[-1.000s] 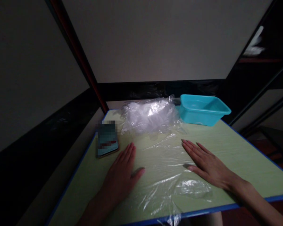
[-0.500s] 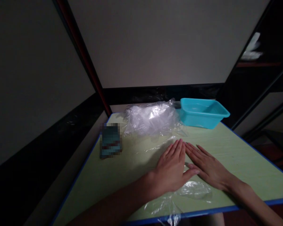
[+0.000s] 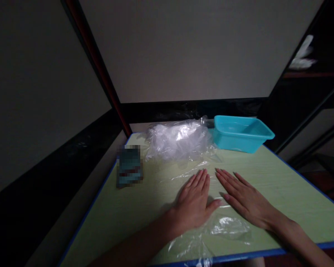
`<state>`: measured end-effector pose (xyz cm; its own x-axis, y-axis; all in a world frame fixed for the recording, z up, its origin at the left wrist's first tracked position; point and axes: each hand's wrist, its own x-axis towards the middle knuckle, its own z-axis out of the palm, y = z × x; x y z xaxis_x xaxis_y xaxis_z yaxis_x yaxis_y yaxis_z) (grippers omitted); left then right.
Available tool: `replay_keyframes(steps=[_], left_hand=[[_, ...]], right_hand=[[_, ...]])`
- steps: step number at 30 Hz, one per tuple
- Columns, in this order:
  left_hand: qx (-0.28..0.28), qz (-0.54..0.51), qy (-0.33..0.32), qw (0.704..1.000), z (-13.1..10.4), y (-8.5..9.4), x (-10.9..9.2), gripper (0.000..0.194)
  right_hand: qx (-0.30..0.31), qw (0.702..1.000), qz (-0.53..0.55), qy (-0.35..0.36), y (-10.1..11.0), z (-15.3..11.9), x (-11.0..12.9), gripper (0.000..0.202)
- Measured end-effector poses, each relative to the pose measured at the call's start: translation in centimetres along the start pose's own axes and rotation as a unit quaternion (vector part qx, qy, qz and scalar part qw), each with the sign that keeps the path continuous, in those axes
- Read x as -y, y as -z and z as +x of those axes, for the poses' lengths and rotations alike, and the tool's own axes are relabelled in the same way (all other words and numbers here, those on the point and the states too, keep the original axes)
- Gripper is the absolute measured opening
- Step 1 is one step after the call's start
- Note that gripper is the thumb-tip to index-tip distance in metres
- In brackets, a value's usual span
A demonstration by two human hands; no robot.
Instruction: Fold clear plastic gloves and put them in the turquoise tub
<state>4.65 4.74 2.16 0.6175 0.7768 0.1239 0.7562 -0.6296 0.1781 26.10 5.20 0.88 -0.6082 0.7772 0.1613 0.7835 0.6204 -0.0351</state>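
Observation:
A thin clear plastic bag (image 3: 228, 224) is spread over the near part of the table, its crumpled lower end hanging at the blue front edge. My left hand (image 3: 196, 200) lies flat on it, palm down, fingers stretched forward and thumb out to the right. To its right my right hand (image 3: 245, 200) is also flat, palm down, fingers pointing to the upper left. A small gap separates the two hands. Neither holds anything. The bag's outline under the hands is hard to make out.
Behind the hands sits a heap of clear plastic bags (image 3: 180, 141). A turquoise plastic basin (image 3: 236, 142) stands at the back right. A pixelated dark rectangular item (image 3: 130, 167) lies at the left edge. The pale green table (image 3: 281, 193) meets panels behind and on the left.
My left hand has shifted left and slightly toward me, away from my right hand, opening a gap between them. My right hand stays nearly in place.

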Motion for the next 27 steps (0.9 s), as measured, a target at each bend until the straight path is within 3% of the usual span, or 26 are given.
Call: replay_keyframes(steps=[10, 15, 27], left_hand=[[-0.014, 0.044, 0.085, 0.995, -5.6, 1.2, 5.1, 0.061], [-0.039, 0.080, 0.096, 0.991, -8.4, 1.0, 6.4, 0.061], [-0.129, 0.096, 0.061, 0.985, -8.7, -0.4, 7.5, 0.070]], right_hand=[[-0.005, 1.000, 0.007, -0.005, -0.1, -0.2, -0.1, 0.062], [0.000, 1.000, 0.012, -0.009, 0.1, -0.1, 0.1, 0.061], [0.050, 0.998, 0.008, -0.028, 1.2, 0.3, 0.6, 0.057]])
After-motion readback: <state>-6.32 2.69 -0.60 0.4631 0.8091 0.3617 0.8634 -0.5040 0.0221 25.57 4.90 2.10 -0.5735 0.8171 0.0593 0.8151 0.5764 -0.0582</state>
